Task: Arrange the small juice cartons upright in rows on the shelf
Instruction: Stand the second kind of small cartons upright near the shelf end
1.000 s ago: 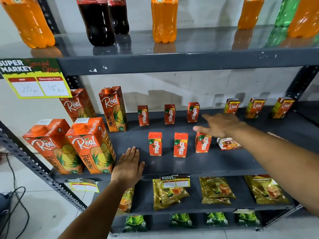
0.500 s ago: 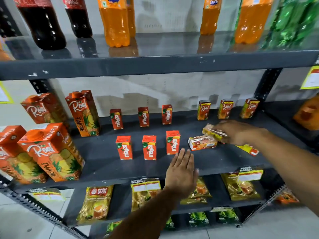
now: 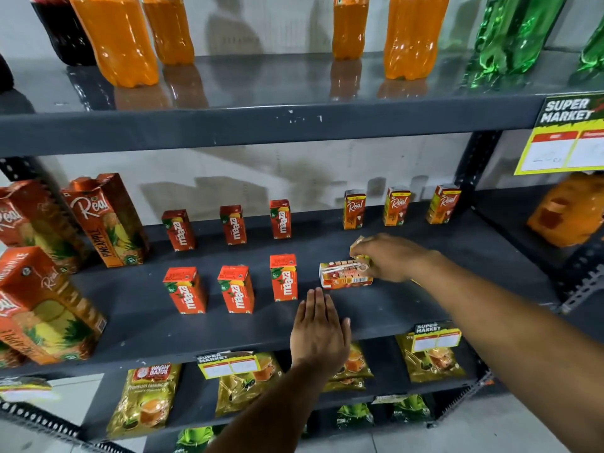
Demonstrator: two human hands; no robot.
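On the grey middle shelf (image 3: 327, 243), small red Maaza cartons stand upright in two rows of three: a back row (image 3: 233, 224) and a front row (image 3: 236, 289). Three small Real cartons (image 3: 397, 206) stand upright at the back right. One small carton (image 3: 344, 274) lies on its side right of the front row. My right hand (image 3: 390, 256) is curled over a yellow carton (image 3: 358, 248), of which only an edge shows, just above the lying one. My left hand (image 3: 318, 328) rests flat on the shelf's front edge, fingers together, holding nothing.
Large Real pineapple cartons (image 3: 104, 220) stand at the shelf's left end. Soda bottles (image 3: 121, 37) line the shelf above. Tea pouches (image 3: 147, 397) lie on the shelf below. A price sign (image 3: 568, 135) hangs at the upper right. An orange pack (image 3: 568, 207) sits far right.
The view has shifted right along the shelf. My left hand slid right along the front edge. My right hand left the front-row Maaza carton and closed on a yellow carton above the lying one.
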